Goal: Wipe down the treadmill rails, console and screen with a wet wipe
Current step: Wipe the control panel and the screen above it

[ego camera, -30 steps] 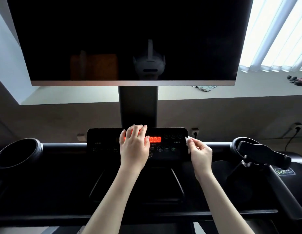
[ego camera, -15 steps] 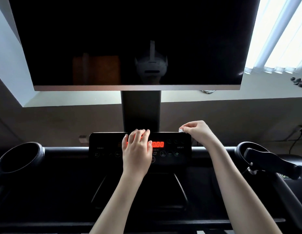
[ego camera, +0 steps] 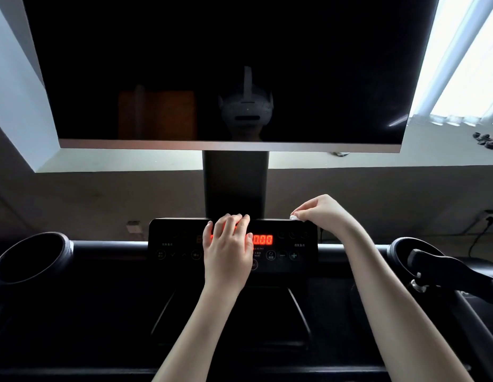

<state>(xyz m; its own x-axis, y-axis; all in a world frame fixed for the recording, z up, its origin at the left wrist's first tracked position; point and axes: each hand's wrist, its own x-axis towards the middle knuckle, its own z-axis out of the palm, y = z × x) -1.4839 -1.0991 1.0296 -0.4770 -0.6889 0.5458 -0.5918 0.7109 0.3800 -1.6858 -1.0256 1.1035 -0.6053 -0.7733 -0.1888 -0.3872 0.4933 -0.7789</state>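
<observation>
Two hands on flat black button console [ego camera: 179, 245].
Your right hand [ego camera: 322, 212] pinches white wet wipe [ego camera: 294, 217], wiping top edge; left hand [ego camera: 228, 252] flat; slide along next.

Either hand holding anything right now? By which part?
Right hand pinches a bunched white wipe at the console's top edge; which part, cannot tell. Left hand lies flat on the console, holding nothing.

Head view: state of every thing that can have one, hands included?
screen, off, dark, showing only reflections.
console, powered, red digits lit.
wet wipe, bunched, at the console's top right edge.
left hand, flat on the console, covering part of the red digits.
right hand, pinching the wet wipe.
</observation>
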